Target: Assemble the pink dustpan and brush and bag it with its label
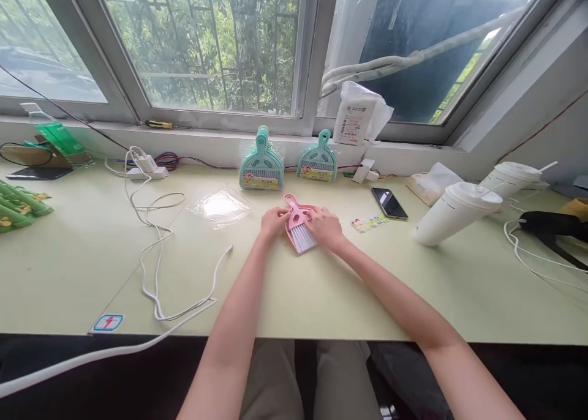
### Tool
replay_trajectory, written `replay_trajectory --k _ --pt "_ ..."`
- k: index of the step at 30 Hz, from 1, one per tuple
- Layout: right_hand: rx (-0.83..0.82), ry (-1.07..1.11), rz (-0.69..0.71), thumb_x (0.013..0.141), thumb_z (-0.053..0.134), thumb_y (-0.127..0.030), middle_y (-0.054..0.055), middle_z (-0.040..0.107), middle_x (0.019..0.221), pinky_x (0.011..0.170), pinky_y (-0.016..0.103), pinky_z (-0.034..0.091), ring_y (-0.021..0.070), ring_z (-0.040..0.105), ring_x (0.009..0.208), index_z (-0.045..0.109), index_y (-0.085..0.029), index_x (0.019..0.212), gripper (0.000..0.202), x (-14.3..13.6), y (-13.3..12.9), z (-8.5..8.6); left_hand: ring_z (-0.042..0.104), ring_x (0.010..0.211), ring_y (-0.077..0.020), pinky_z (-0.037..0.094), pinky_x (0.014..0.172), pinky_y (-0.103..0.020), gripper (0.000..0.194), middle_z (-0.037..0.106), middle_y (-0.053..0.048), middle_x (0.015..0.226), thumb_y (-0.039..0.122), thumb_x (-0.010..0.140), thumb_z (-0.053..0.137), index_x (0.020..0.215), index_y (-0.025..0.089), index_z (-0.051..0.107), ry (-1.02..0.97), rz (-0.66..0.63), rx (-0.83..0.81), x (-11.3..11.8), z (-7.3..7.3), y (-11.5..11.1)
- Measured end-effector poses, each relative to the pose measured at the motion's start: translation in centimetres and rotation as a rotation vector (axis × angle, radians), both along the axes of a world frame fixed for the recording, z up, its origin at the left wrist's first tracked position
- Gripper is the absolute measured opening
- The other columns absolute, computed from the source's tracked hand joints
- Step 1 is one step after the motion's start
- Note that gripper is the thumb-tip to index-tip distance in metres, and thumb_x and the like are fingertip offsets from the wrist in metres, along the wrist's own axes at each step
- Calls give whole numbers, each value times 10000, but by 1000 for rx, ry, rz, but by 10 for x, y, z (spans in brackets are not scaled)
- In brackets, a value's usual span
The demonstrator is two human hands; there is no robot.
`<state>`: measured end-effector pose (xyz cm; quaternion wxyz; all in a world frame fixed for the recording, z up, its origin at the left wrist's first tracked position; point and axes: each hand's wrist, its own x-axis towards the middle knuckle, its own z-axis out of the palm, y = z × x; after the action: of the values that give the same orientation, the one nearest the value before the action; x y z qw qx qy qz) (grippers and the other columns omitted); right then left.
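Note:
A small pink dustpan (pixel 289 199) lies on the table in front of me, its handle pointing away. Nested in it is a pink hand brush with white bristles (pixel 303 239). My left hand (pixel 273 223) grips the left edge near the handle, fingers curled in. From the other side my right hand (pixel 326 227) holds the right edge, its fingertips over the brush's top. Just left of my hands lie clear plastic bags (pixel 221 207). To the right sits a yellow-green printed card (pixel 369 223).
Teal dustpan sets in clear packaging (pixel 261 163) and another such pack (pixel 318 160) lean near the windowsill. A phone (pixel 389 202) and white cups (pixel 457 215) stand right. A white cable (pixel 158 285) loops across the left side. The table's front edge (pixel 331 338) runs below my forearms.

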<state>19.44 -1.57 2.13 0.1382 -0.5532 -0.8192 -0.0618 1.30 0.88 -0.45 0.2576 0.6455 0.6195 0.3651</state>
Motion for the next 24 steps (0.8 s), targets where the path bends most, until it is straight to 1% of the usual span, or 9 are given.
replay_trajectory --k 3,6,8,11,14,18,20,22,24 --pt "-43 -7 -78 971 389 -434 197 645 1087 820 391 441 322 551 1059 677 -119 1047 434 -4 -11 -2 652 911 -189 472 826 -273 257 741 -67 1023 324 846 597 969 194 781 -27 -88 46 12 0 -4" --pt "-111 79 -167 950 426 -468 186 631 1088 833 384 451 304 579 1020 675 -125 1055 437 -1 -15 1 652 858 -183 476 806 -275 257 740 -84 968 307 829 603 920 156 790 -35 -141 91 19 2 -13" --pt "-148 166 -178 930 451 -476 158 618 1093 848 362 454 284 589 1022 681 -146 1027 414 4 -17 1 650 837 -182 475 785 -275 264 739 -83 938 319 823 604 897 150 792 -40 -174 95 19 4 -20" --pt "-186 312 -170 879 506 -508 118 597 1093 856 328 456 251 599 1020 686 -175 968 389 11 -20 1 644 830 -178 472 768 -272 277 735 -78 958 353 816 609 905 163 791 -41 -182 107 17 10 -29" --pt "-220 448 -210 817 572 -525 90 594 1072 829 309 459 221 615 964 685 -191 881 358 15 -21 3 644 842 -186 475 763 -275 275 730 -86 952 365 794 628 885 161 790 -69 -170 101 16 17 -34" --pt "-251 603 -239 761 635 -499 66 599 1043 771 287 459 188 619 893 671 -196 801 307 16 -23 10 641 816 -195 489 713 -278 308 721 -103 914 385 740 683 853 116 781 -243 -175 83 23 27 -35" --pt "-250 671 -236 759 634 -490 66 600 1042 751 277 458 177 615 873 666 -193 782 300 16 -24 13 638 773 -190 496 667 -280 362 719 -111 911 400 712 710 894 91 768 -350 -121 61 30 34 -38" --pt "-233 714 -236 761 626 -496 70 598 1042 740 276 460 174 609 856 662 -189 785 309 17 -26 16 642 753 -186 507 656 -286 421 720 -108 905 424 732 692 974 85 751 -449 -92 9 38 40 -42" --pt "-197 721 -232 771 611 -490 67 589 1031 740 279 464 172 604 839 653 -190 801 305 18 -27 19 658 793 -188 524 699 -298 478 726 -96 932 458 779 646 1095 106 722 -533 -175 -50 45 46 -48"
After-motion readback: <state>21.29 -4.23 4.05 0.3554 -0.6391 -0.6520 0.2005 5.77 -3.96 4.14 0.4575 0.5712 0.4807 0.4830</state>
